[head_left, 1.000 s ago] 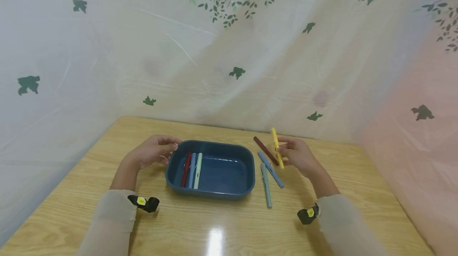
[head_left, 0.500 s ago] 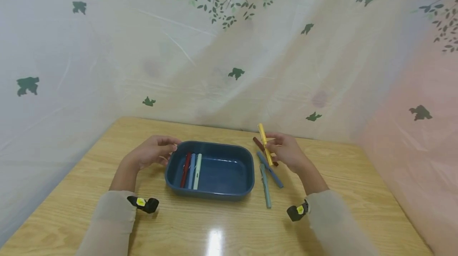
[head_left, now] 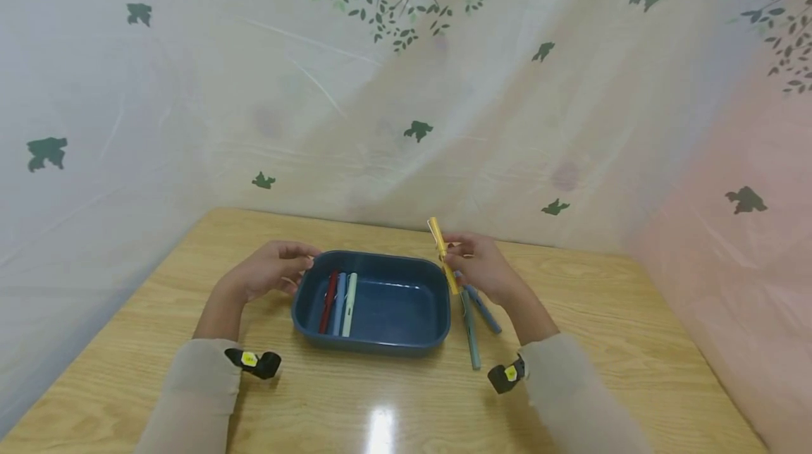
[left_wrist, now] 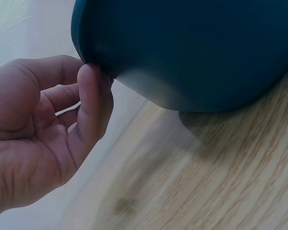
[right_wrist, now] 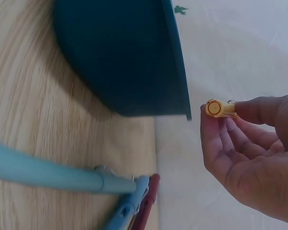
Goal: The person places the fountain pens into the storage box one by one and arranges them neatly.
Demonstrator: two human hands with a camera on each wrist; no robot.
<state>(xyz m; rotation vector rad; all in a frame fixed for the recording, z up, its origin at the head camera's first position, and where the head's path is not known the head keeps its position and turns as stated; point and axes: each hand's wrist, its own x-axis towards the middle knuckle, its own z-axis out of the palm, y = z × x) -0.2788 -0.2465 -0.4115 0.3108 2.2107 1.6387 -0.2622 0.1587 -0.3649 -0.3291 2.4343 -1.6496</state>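
Observation:
My right hand pinches a yellow pen between thumb and fingertips, just above the right rim of a dark blue box. In the right wrist view the yellow pen shows end-on, apart from the rim. My left hand holds the box's back left corner; the left wrist view shows its thumb and fingers at the edge. Inside the box, at the left, lie a red pen, a blue pen and a pale green pen, side by side.
Right of the box, a green pen and a blue pen lie on the wooden table. A dark red pen beside them is hidden by my right hand in the head view. A patterned curtain hangs behind.
My right hand has carried the yellow pen leftward, from above the loose pens to the box's right rim. It now covers the dark red pen. My left hand and the box stay put.

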